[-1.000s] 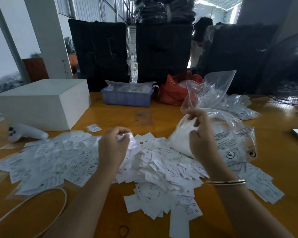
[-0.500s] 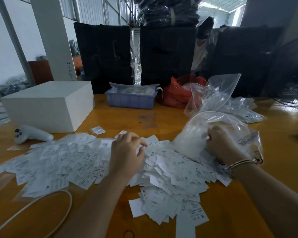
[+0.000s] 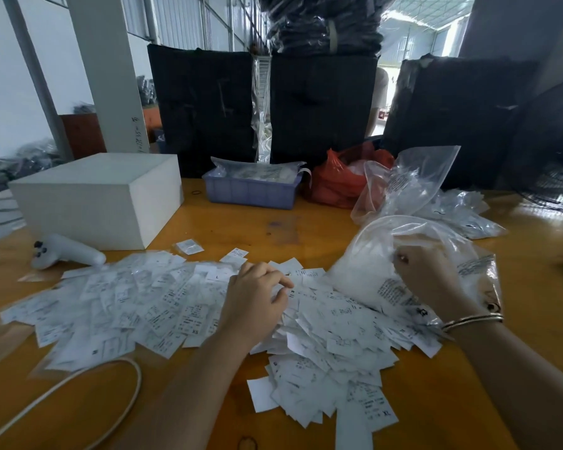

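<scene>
Left hand [image 3: 257, 300] sits on top of the labels [image 3: 137, 306], fingers curled down, thumb and fingertips closing on one or two slips. Right hand [image 3: 426, 274] is bunched round the film of the plastic bag [image 3: 358, 264], which slumps against the right edge of the labels, partly on top of them.

My take on handling: the labels are featherlight, thin and slick, so they'll slide and fan out rather than lift as a stack. I'd pinch them by a short edge or rake them together first. The bag is soft and floppy, so grab it by the mouth, not the belly.

Room-wise, there's bare desk [image 3: 306, 228] behind the labels and more in front. A white cable [image 3: 78, 381] loops at their front-left, while a white box [image 3: 101, 199] and a controller [image 3: 65, 251] sit behind-left. The slips at the front look close to the desk edge.
</scene>
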The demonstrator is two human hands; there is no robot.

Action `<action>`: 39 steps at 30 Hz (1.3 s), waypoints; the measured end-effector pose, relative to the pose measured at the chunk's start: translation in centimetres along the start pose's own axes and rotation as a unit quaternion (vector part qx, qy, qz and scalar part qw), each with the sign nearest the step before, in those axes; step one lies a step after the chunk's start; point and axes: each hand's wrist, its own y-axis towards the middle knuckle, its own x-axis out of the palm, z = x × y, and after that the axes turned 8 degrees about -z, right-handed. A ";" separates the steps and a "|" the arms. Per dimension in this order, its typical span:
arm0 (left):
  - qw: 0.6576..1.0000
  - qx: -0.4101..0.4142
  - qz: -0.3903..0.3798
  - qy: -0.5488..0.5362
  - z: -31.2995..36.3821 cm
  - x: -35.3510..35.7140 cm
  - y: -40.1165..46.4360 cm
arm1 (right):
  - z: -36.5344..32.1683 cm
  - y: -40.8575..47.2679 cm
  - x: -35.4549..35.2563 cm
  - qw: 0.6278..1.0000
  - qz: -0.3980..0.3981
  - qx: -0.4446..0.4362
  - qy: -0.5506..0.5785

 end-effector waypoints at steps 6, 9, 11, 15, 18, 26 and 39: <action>0.974 -0.041 0.003 -0.223 1.1 -1.0 0.1 | -6.6 -3.2 -1.5 0.924 0.066 -0.073 0.370; 0.920 -0.065 -0.067 -0.380 1.5 -1.9 0.0 | -9.5 -4.7 -0.5 0.857 -0.115 -0.077 0.496; 0.895 -0.080 -0.100 -0.428 1.6 -2.0 0.0 | -10.9 -5.2 0.3 0.838 -0.180 -0.080 0.509; 0.895 -0.131 -0.018 -0.427 1.5 -1.6 0.3 | -12.0 -5.0 1.7 0.813 -0.197 -0.080 0.542; 0.872 -0.170 0.043 -0.457 1.0 -1.5 0.5 | -12.2 -5.0 2.9 0.860 -0.151 -0.032 0.486; 0.857 -0.201 0.094 -0.465 0.3 -1.5 0.9 | -12.1 -5.9 4.8 0.974 -0.152 -0.165 -0.001; 0.854 -0.216 0.094 -0.464 0.6 -1.3 0.6 | -11.9 -6.5 3.9 0.980 -0.068 -0.171 -0.081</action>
